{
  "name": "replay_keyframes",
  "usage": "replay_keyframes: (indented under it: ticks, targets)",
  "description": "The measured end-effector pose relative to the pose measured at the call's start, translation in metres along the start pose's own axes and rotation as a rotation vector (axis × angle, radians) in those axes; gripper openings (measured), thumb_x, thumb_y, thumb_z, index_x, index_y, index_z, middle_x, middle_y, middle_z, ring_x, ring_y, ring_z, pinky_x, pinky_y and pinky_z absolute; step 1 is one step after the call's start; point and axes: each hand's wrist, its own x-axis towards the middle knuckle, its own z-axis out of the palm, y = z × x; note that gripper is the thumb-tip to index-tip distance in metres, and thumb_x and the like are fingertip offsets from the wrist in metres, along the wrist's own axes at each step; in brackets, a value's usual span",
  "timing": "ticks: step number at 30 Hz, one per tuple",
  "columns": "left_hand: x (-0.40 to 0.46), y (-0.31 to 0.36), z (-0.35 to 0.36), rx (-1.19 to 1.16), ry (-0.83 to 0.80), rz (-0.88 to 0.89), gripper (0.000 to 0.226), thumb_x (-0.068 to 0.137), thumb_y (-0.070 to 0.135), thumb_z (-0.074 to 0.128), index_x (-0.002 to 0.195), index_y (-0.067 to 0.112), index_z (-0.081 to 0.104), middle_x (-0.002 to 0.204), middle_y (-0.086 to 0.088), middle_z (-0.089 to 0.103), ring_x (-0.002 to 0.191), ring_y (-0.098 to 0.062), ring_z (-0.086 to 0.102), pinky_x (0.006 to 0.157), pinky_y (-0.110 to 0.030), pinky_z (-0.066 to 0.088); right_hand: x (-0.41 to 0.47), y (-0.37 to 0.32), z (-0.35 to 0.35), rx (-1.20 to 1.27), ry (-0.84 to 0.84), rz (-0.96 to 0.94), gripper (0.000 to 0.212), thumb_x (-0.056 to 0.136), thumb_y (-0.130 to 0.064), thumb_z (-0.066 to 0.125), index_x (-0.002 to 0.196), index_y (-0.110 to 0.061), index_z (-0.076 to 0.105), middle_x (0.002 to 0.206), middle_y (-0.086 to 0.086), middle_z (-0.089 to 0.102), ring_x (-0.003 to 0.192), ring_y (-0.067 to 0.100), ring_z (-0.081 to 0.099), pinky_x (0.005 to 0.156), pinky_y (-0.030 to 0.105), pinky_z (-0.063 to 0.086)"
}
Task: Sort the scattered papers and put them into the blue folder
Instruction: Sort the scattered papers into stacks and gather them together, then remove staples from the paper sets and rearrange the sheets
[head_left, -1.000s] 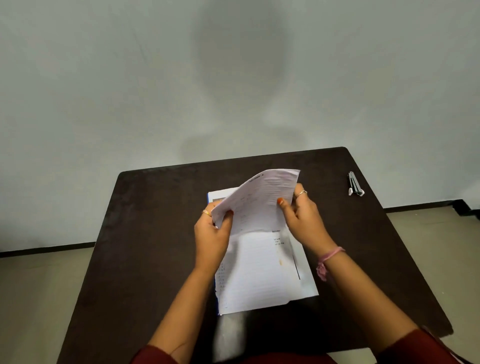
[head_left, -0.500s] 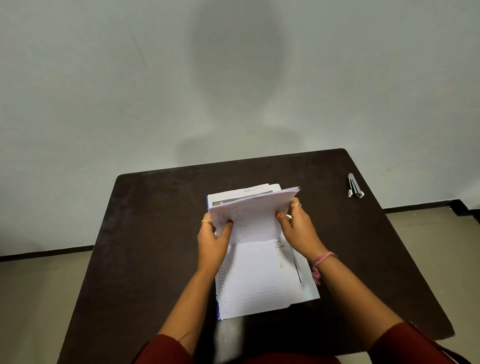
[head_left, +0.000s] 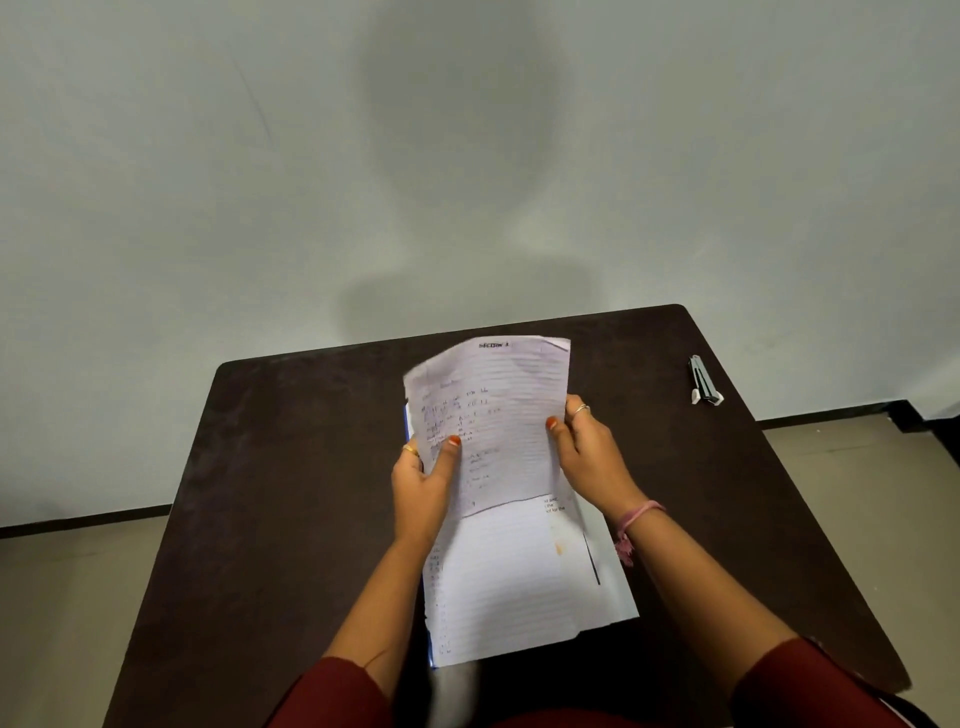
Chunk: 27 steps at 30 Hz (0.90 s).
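While a dark table (head_left: 291, 467) fills the lower view, a stack of papers (head_left: 509, 582) is seen lying at its middle, a blue folder (head_left: 407, 420) edge showing beneath on the left. One lined sheet (head_left: 493, 415) is held tilted above the stack, pinched by the left hand (head_left: 423, 480) and the right hand (head_left: 589, 449), thumbs on its face. A small stapler (head_left: 704, 380) lies well apart at the right.

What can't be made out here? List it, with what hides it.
Head view only:
- Blue folder: only a thin edge shows; papers cover it.
- Handwriting on the held sheet: too small and blurred.
- Lower papers: tops hidden by the held sheet.
- Small object at the table's right: too small to identify.
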Motion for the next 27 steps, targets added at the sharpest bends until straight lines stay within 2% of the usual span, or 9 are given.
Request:
replay_keyframes:
  ticks: [4, 7, 10, 14, 15, 18, 21, 25, 27]
  targets:
    - [0.006, 0.014, 0.010, -0.083, -0.001, -0.049, 0.014, 0.091, 0.012, 0.062, 0.103, 0.019, 0.062, 0.097, 0.007, 0.071, 0.087, -0.006, 0.070, 0.071, -0.020, 0.055, 0.010, -0.005, -0.016, 0.153, 0.000, 0.013, 0.024, 0.098, -0.014, 0.048, 0.121, -0.016, 0.052, 0.113, -0.004, 0.065, 0.101, 0.007, 0.063, 0.084, 0.016, 0.050]
    - [0.007, 0.011, 0.016, -0.111, -0.077, -0.226, 0.018, 0.091, 0.011, 0.060, 0.108, 0.016, 0.065, 0.101, -0.001, 0.073, 0.092, -0.016, 0.071, 0.079, -0.031, 0.056, 0.011, 0.000, -0.029, 0.318, -0.068, 0.184, 0.018, 0.096, -0.011, 0.051, 0.107, -0.023, 0.058, 0.110, -0.003, 0.069, 0.099, 0.010, 0.067, 0.086, 0.028, 0.054]
    - [-0.001, -0.008, 0.019, -0.059, -0.164, -0.421, 0.021, 0.091, 0.011, 0.059, 0.111, 0.015, 0.065, 0.104, -0.003, 0.073, 0.094, -0.021, 0.070, 0.080, -0.035, 0.056, 0.005, 0.019, -0.041, 0.328, -0.167, 0.385, 0.017, 0.096, -0.007, 0.051, 0.107, -0.016, 0.060, 0.107, 0.005, 0.071, 0.094, 0.017, 0.069, 0.083, 0.034, 0.055]
    - [-0.019, -0.040, 0.021, 0.031, -0.258, -0.622, 0.023, 0.089, 0.010, 0.062, 0.111, 0.012, 0.064, 0.109, -0.007, 0.071, 0.097, -0.023, 0.068, 0.089, -0.039, 0.054, -0.015, 0.053, -0.051, 0.341, -0.278, 0.632, 0.019, 0.096, -0.006, 0.051, 0.112, -0.005, 0.060, 0.097, 0.007, 0.072, 0.073, 0.011, 0.069, 0.057, 0.023, 0.052]
    - [-0.022, -0.045, 0.022, 0.048, -0.269, -0.653, 0.023, 0.089, 0.009, 0.062, 0.111, 0.010, 0.063, 0.108, -0.008, 0.071, 0.096, -0.025, 0.069, 0.090, -0.040, 0.054, -0.020, 0.062, -0.052, 0.341, -0.293, 0.673, 0.019, 0.095, -0.006, 0.051, 0.112, -0.004, 0.059, 0.098, 0.009, 0.071, 0.074, 0.011, 0.069, 0.058, 0.023, 0.053]
    - [-0.022, -0.050, 0.027, 0.033, -0.236, -0.650, 0.013, 0.092, 0.009, 0.058, 0.104, 0.005, 0.061, 0.098, -0.011, 0.073, 0.086, -0.024, 0.071, 0.080, -0.036, 0.057, -0.032, 0.084, -0.054, 0.358, -0.303, 0.751, 0.018, 0.095, -0.006, 0.051, 0.111, -0.006, 0.059, 0.105, 0.011, 0.071, 0.093, 0.020, 0.068, 0.079, 0.034, 0.057]
    - [-0.013, -0.050, 0.035, 0.039, -0.172, -0.589, 0.013, 0.096, 0.009, 0.051, 0.084, 0.009, 0.057, 0.069, -0.001, 0.069, 0.054, -0.009, 0.062, 0.054, -0.020, 0.049, -0.039, 0.098, -0.054, 0.364, -0.292, 0.768, 0.015, 0.094, -0.006, 0.053, 0.108, -0.007, 0.059, 0.103, 0.010, 0.071, 0.094, 0.021, 0.069, 0.080, 0.036, 0.056]
    - [-0.002, -0.059, 0.046, 0.065, -0.072, -0.549, 0.015, 0.096, 0.007, 0.048, 0.098, 0.002, 0.062, 0.088, -0.011, 0.067, 0.074, -0.020, 0.059, 0.064, -0.026, 0.047, -0.036, 0.108, -0.056, 0.309, -0.318, 0.741, 0.014, 0.093, -0.007, 0.055, 0.106, -0.008, 0.060, 0.098, 0.007, 0.073, 0.092, 0.019, 0.070, 0.077, 0.032, 0.057]
    - [0.000, -0.065, 0.052, 0.098, -0.018, -0.538, 0.015, 0.095, 0.007, 0.048, 0.097, 0.004, 0.062, 0.084, -0.011, 0.061, 0.074, -0.021, 0.052, 0.064, -0.029, 0.043, -0.029, 0.112, -0.060, 0.212, -0.350, 0.723, 0.011, 0.092, -0.011, 0.058, 0.103, -0.010, 0.061, 0.096, 0.007, 0.073, 0.089, 0.016, 0.069, 0.075, 0.029, 0.057]
